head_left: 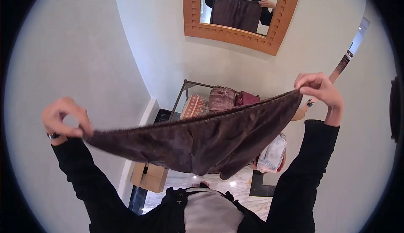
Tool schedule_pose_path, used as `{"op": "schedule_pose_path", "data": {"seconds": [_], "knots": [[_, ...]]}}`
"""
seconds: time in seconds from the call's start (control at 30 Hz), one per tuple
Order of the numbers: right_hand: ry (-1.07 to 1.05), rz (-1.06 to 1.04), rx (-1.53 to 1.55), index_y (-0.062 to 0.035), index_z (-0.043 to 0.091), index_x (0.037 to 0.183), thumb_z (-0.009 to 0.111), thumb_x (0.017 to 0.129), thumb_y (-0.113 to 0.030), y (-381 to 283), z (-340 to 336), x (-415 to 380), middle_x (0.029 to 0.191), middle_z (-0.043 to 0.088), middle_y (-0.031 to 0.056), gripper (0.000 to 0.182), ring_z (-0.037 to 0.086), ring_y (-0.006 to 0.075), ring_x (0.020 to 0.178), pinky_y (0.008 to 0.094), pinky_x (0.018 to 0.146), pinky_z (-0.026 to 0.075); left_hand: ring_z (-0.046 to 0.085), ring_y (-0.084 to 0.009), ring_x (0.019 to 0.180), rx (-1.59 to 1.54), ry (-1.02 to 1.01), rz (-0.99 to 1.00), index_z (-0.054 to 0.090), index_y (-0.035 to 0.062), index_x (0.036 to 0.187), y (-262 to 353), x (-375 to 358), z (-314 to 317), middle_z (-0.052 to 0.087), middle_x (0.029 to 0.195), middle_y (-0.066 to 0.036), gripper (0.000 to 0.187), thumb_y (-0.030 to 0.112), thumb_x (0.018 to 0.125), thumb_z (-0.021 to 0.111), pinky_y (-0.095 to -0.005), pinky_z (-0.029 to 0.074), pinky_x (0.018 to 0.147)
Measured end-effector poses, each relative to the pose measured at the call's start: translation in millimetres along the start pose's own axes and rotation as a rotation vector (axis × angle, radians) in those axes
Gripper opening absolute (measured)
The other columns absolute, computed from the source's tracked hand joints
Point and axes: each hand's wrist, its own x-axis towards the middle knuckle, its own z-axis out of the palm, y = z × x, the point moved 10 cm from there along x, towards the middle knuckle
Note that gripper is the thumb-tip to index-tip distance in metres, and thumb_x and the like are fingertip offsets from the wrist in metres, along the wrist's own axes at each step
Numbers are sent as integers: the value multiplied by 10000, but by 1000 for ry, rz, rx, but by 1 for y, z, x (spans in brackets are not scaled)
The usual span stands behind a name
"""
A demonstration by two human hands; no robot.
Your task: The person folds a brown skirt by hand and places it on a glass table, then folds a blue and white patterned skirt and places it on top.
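A dark brown cloth [198, 142] hangs stretched between my two hands, its top edge sagging slightly. My left hand [67, 117] pinches the cloth's left corner between thumb and fingers. Higher up, on the right, my right hand [320, 89] grips the other top corner. Folds run down the middle of the cloth, and its lower edge hangs loose above the floor. Behind it, partly covered, lie a folded brownish-mauve fabric [221, 98], a dark red fabric [247, 98] and an orange patterned fabric [195, 106].
A metal-framed table [180, 95] stands against the wall. Above it hangs a wood-framed mirror [231, 34] reflecting a person with the cloth. A cardboard box [155, 178] sits on the floor at lower left. Folded light clothes [272, 155] lie at right, behind the cloth.
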Motion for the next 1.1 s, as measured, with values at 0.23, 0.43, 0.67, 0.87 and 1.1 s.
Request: {"op": "schedule_pose_path", "data": {"seconds": [0.23,0.43,0.67,0.87,1.1], "knots": [[370,-104,-72,-6,618,1045,564,952,-203,18,-28,75,929,609,-5,225,530,60,818,245,727,456,678,-181,808,407,-123,208,698,49,1015,75,65,61,709,882,-69,239,18,778,710,-300,459,782],[481,-169,-325,0,623,1006,580,935,-184,43,-12,129,806,622,12,202,543,78,683,243,642,471,641,-221,972,1010,267,110,632,58,879,89,105,89,682,990,-78,168,106,720,656,-351,448,837],[602,-293,-412,-6,648,954,635,869,-134,40,-1,147,817,664,103,154,629,181,689,298,658,503,538,-288,1179,859,197,666,609,55,817,116,133,192,612,989,-107,80,91,749,633,-446,440,949],[602,-409,-308,-3,645,953,645,859,-121,24,24,155,828,658,111,152,627,191,657,291,627,506,559,-188,723,1022,184,925,563,94,892,115,142,239,488,781,-35,148,97,751,609,-337,513,725],[318,-374,-286,-3,655,954,625,877,-175,-7,79,132,792,654,108,190,613,175,650,296,640,501,482,-92,477,1120,263,667,520,107,968,90,182,196,411,708,-29,213,95,763,578,-248,399,362]]}}
